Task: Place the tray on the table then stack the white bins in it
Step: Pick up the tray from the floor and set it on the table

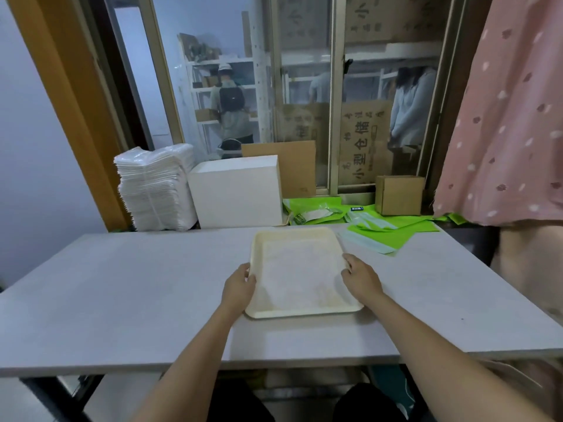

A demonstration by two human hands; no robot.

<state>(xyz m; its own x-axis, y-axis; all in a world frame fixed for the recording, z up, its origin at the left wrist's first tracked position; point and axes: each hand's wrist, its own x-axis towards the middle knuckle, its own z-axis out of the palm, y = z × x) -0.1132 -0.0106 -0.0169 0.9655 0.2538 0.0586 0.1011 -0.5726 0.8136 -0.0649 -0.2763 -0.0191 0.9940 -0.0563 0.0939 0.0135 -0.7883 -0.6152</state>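
Cream tray (300, 271) flat on grey worktop (122, 300), centre, long axis running away from person, slightly skewed. Left hand (239, 284) fingers curled on left rim; right hand (362, 277) fingers curled on right rim.

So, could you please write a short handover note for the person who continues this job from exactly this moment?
Left hand: gripping the left rim of the cream tray.
Right hand: gripping its right rim.
Tray: empty, at the middle of the grey table, apparently resting flat.
Done: tray is placed, or nearly so.
Left: let go; stack the white bins in it. The likely ones are the white stack behind the table's far left edge.
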